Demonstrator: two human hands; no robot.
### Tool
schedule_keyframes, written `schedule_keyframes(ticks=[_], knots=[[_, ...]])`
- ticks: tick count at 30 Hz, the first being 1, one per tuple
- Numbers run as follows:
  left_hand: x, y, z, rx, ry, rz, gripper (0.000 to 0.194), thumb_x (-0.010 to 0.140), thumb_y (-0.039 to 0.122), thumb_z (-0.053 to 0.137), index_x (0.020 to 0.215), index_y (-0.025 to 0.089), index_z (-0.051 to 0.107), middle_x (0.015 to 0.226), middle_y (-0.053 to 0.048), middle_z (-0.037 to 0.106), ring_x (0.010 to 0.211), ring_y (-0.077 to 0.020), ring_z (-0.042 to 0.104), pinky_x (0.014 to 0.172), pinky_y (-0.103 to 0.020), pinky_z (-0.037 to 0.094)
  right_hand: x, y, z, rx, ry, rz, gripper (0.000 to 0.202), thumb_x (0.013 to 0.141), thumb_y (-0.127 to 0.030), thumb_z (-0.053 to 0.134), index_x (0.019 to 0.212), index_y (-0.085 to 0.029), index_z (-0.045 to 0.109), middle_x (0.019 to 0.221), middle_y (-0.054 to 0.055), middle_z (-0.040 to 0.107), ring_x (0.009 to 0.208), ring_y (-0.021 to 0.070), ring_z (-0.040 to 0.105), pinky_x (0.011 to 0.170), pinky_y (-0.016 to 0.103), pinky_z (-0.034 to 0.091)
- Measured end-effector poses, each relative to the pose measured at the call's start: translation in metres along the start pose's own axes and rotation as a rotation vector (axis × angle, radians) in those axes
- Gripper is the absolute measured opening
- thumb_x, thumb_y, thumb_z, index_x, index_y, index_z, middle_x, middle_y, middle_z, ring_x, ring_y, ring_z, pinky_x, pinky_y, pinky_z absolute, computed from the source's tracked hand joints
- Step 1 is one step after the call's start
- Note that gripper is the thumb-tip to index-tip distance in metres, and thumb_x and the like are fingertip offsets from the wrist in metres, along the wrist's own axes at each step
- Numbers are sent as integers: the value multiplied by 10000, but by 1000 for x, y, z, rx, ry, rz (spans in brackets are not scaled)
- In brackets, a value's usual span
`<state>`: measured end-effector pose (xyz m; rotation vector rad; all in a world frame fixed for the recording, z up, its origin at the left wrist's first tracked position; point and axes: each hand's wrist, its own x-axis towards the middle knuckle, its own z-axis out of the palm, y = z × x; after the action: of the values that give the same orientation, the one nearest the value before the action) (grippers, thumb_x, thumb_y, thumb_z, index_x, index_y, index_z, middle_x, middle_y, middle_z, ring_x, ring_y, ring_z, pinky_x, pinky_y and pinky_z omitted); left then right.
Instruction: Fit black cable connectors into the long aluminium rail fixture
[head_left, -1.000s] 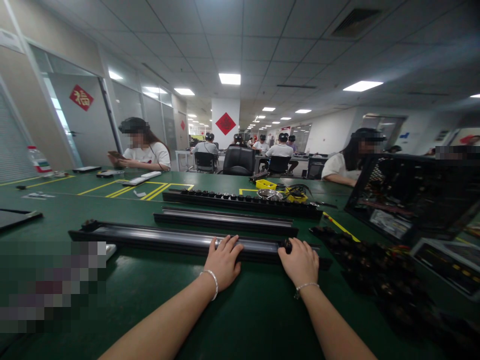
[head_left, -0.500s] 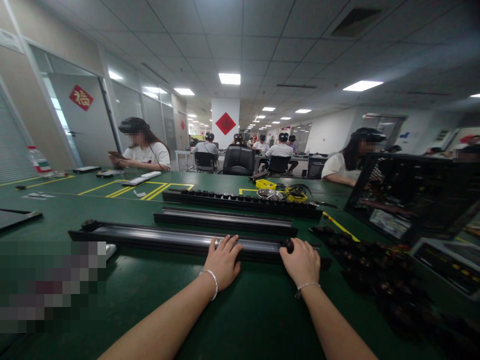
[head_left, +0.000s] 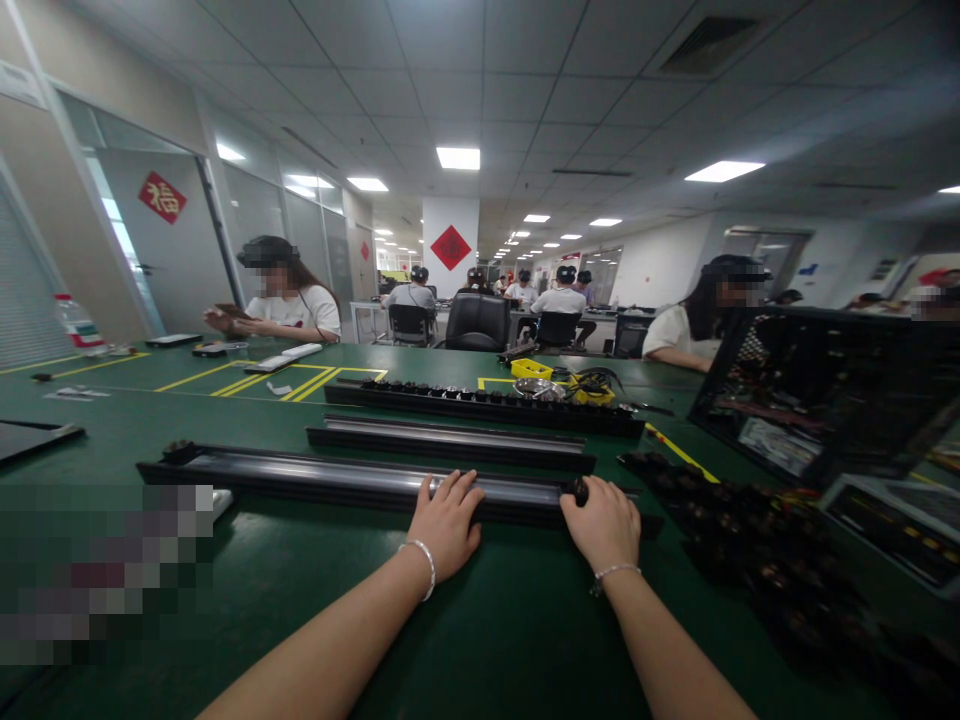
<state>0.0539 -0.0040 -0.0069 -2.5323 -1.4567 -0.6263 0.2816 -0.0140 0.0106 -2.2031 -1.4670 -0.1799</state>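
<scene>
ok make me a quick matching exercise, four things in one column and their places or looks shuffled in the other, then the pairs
Things
1. left hand
2. right hand
3. bottle
4. heap of dark parts

Places and looks
A. to the right of both hands, on the green table
B. fingers spread on the nearest long rail, left of the other hand
C. at a small black part near that rail's right end
D. red cap, at the far left

Pairs: 1-B, 2-C, 3-D, 4-A
</scene>
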Motion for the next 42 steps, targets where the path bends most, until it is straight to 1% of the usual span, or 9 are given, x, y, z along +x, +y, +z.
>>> schedule_keyframes(ticks=[4,7,12,18,26,36,42], knots=[[0,0,1,6,-1,-4,386,796,315,496,1182,301,486,1409,-23,419,1298,-263,339,1056,-582,176,2,3,1,8,10,-8,452,778,-328,391,1138,-127,578,1225,104,575,1181,241,445,1012,377,279],[0,0,1,4,0,-5,391,795,309,496,1186,304,486,1407,-22,421,1295,-263,343,1055,-580,182,3,4,2,9,25,-11,447,773,-316,399,1138,-130,575,1219,105,578,1175,236,451,1010,369,281],[0,0,1,-1,0,-3,381,797,308,493,1178,295,491,1406,-30,424,1297,-263,340,1056,-583,176,2,4,1,10,21,-10,446,773,-320,398,1139,-134,571,1218,103,578,1167,236,457,1004,373,287],[0,0,-1,9,-9,-5,381,800,318,495,1180,294,491,1404,-29,425,1299,-263,337,1059,-577,179,3,3,0,20,9,3,476,781,-332,393,1191,-133,530,1212,101,580,1173,238,454,1006,385,283],[0,0,0,5,1,-1,385,798,311,494,1183,292,491,1408,-32,421,1296,-266,340,1059,-579,172,3,4,-6,32,-33,44,502,789,-330,378,1235,-133,498,1242,106,559,1201,243,429,1024,403,269],[0,0,0,12,-6,-3,385,802,322,499,1185,291,493,1407,-35,422,1297,-268,341,1061,-576,171,5,5,-3,16,-3,35,487,774,-307,395,1211,-128,514,1221,105,574,1184,239,447,1008,386,291],[0,0,-1,8,-2,-2,385,806,320,495,1190,291,492,1409,-36,420,1297,-268,341,1057,-574,180,5,6,-5,16,-23,35,489,789,-309,377,1225,-129,504,1217,104,575,1182,241,448,1000,393,299]])
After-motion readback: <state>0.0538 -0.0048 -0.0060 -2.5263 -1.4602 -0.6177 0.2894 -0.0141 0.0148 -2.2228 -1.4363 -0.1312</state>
